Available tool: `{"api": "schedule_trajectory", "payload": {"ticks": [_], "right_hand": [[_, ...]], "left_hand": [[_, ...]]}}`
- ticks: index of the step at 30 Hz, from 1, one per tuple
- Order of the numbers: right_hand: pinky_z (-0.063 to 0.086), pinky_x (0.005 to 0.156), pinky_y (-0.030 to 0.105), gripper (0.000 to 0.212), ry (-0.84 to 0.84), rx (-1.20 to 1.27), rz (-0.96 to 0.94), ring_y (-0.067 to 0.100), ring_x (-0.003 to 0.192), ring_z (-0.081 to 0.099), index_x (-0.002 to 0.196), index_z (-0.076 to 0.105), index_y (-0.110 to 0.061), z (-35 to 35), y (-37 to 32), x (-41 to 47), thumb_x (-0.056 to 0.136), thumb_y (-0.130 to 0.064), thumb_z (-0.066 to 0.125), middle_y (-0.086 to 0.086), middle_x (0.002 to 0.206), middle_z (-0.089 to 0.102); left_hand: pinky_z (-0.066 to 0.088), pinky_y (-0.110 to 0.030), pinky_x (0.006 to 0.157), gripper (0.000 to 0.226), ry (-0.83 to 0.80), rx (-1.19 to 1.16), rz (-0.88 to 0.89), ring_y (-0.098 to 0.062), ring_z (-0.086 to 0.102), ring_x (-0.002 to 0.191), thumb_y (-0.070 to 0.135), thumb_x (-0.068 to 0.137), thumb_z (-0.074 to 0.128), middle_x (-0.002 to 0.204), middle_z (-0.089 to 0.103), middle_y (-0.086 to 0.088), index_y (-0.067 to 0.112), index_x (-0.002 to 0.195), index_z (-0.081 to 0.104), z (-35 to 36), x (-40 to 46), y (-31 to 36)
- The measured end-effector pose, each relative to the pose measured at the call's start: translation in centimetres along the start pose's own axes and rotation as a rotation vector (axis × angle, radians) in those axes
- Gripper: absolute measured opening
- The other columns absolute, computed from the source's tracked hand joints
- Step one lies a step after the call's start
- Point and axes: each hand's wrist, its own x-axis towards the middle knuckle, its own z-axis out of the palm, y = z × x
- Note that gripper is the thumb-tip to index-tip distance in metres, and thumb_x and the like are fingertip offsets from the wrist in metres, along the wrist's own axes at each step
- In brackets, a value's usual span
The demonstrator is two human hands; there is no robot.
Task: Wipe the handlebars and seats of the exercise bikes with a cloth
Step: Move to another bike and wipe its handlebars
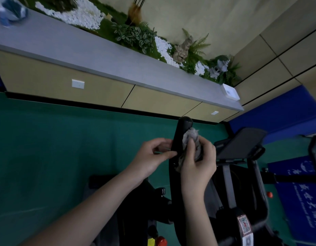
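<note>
A black handlebar (pixel 184 128) of an exercise bike rises in the middle of the view. My right hand (pixel 199 162) grips a grey cloth (pixel 191 138) and presses it against the right side of the bar. My left hand (pixel 153 155) pinches the left edge of the same bar with thumb and curled fingers. The bike's black console tray (pixel 242 144) sits just right of my hands. Its frame (pixel 230 192) runs down below them. The seat is not in view.
A long cabinet with a grey top (pixel 100 55) lines the wall, bearing plants and white pebbles (pixel 136 36). Green floor (pixel 47 148) spreads to the left. Blue mats (pixel 300 192) lie on the right, beside part of another bike (pixel 315 153). A red knob (pixel 161 241) is at the bottom.
</note>
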Motion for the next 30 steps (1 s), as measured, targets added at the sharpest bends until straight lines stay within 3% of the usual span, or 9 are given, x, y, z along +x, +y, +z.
{"api": "schedule_trajectory", "payload": {"ticks": [3,5,7,10,12,14,20,25,30], "right_hand": [[0.046,0.082,0.024,0.013,-0.036,0.091,0.155,0.017,0.092,0.061,0.100,0.065,-0.009,1.5,-0.8,2.8,0.095,-0.015,0.054,0.004,0.096,0.066],[0.044,0.074,0.034,0.021,-0.160,0.196,0.320,0.017,0.077,0.057,0.082,0.063,-0.021,2.1,-1.1,4.7,0.097,-0.021,0.048,-0.002,0.080,0.062],[0.040,0.066,0.033,0.028,-0.325,0.405,0.511,0.020,0.070,0.052,0.072,0.059,-0.022,2.0,-1.0,6.2,0.097,-0.021,0.046,0.003,0.071,0.057],[0.051,0.065,0.030,0.030,-0.527,0.542,0.636,0.022,0.075,0.063,0.081,0.068,-0.014,1.4,-0.1,6.5,0.097,-0.024,0.044,0.005,0.076,0.068],[0.054,0.079,0.039,0.033,-0.570,0.516,0.670,0.028,0.087,0.067,0.089,0.070,-0.009,0.9,0.9,5.3,0.096,-0.024,0.042,0.009,0.087,0.072],[0.053,0.090,0.046,0.036,-0.586,0.479,0.687,0.032,0.098,0.068,0.100,0.069,-0.004,0.5,1.4,4.0,0.099,-0.024,0.039,0.015,0.100,0.073],[0.055,0.081,0.039,0.031,-0.534,0.558,0.661,0.024,0.086,0.071,0.092,0.067,-0.007,0.4,0.4,4.5,0.102,-0.018,0.039,0.011,0.090,0.075],[0.047,0.097,0.054,0.024,-0.497,0.459,0.532,0.032,0.103,0.065,0.105,0.061,-0.011,-0.5,1.2,1.8,0.102,-0.027,0.042,0.015,0.105,0.069],[0.052,0.091,0.043,0.019,-0.460,0.436,0.411,0.018,0.102,0.066,0.114,0.059,-0.022,-0.9,1.1,1.3,0.101,-0.022,0.046,0.002,0.106,0.070]], "left_hand": [[0.048,-0.010,0.075,0.024,0.026,-0.041,-0.033,-0.004,0.065,0.087,0.004,0.078,0.073,0.091,0.072,0.001,0.019,0.096,0.070,0.1,0.1,-0.1],[0.048,-0.010,0.073,0.022,0.035,-0.062,-0.042,-0.002,0.066,0.085,0.005,0.078,0.073,0.085,0.073,0.007,0.023,0.090,0.071,0.1,0.1,-0.2],[0.048,-0.011,0.075,0.021,0.026,-0.069,-0.034,-0.004,0.066,0.088,0.005,0.079,0.072,0.089,0.073,0.004,0.021,0.093,0.071,0.1,0.0,-0.4],[0.049,-0.013,0.079,0.022,0.019,-0.053,-0.003,-0.005,0.065,0.088,0.005,0.079,0.073,0.093,0.073,0.002,0.020,0.095,0.071,0.1,0.0,-0.4],[0.048,-0.011,0.076,0.022,0.036,-0.057,0.001,-0.003,0.065,0.085,0.004,0.077,0.073,0.090,0.073,0.004,0.020,0.093,0.071,0.1,0.1,-0.6],[0.047,-0.011,0.074,0.018,0.059,-0.054,-0.014,-0.005,0.066,0.085,0.006,0.077,0.074,0.091,0.073,-0.001,0.013,0.093,0.070,0.2,0.1,-0.7],[0.048,-0.017,0.076,0.020,0.097,-0.041,-0.004,-0.013,0.064,0.085,0.006,0.077,0.074,0.095,0.071,-0.012,0.005,0.096,0.067,0.4,0.0,-0.8],[0.046,-0.013,0.071,0.014,0.084,-0.010,0.002,-0.009,0.063,0.079,0.003,0.078,0.072,0.085,0.069,-0.007,0.001,0.091,0.068,0.4,-0.1,-0.6],[0.047,-0.018,0.075,0.009,0.065,0.006,-0.016,-0.008,0.063,0.079,0.008,0.078,0.073,0.082,0.069,-0.001,0.008,0.086,0.069,0.1,0.0,-0.7]]}}
